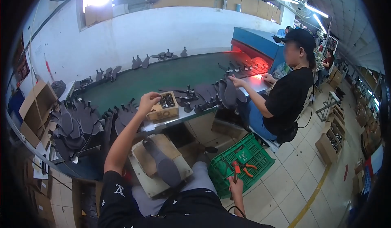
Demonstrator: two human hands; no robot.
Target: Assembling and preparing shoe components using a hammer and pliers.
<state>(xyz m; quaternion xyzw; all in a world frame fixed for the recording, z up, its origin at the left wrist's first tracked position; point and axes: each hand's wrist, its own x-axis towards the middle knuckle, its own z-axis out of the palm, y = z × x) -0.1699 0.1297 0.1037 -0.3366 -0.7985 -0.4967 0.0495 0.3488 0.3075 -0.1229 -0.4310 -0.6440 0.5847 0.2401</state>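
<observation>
My left hand (149,101) reaches to the left side of a small wooden box (163,114) that holds small dark parts (167,100). Its fingers are drawn together, and whatever is between them is too small to make out. Low at the right, my right hand (236,186) grips a hammer (236,167) with a reddish head, held upright beside the green crate. In front of my body, a dark grey shoe sole (165,167) lies on a pale block (140,171) at my lap, with neither hand on it.
A green conveyor belt (134,79) carries several soles along its edges. More soles (75,120) are heaped at left near a cardboard box (36,110). The green crate (262,158) holds orange-handled pliers (249,169). At right, a co-worker (291,89) handles a sole by a red-lit machine (256,44).
</observation>
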